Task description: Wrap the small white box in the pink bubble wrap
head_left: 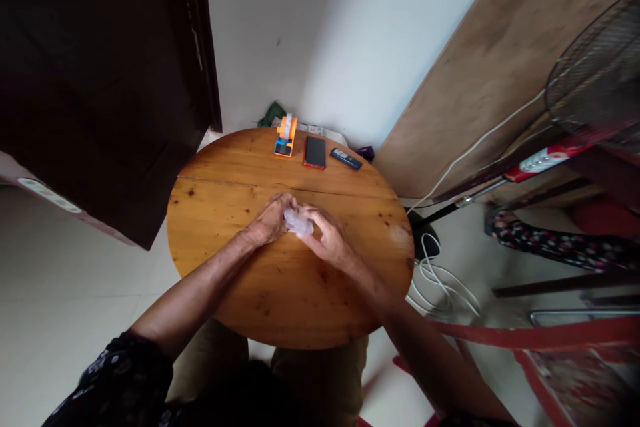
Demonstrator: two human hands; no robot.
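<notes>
Round wooden table (240,293) — both hands (300,230) clasp clear plastic (299,221).

- One view, head-worn, sits above and behind the grip, facing forward and steeply down.
- Grip of left hand (270,219) and right hand (330,240) on clear piece (299,221) lands near frame centre, at arm's reach.
- Wide lens: table (300,307) whole around grip, wall (310,33) beyond it, fan (600,73) far to its right.
</notes>
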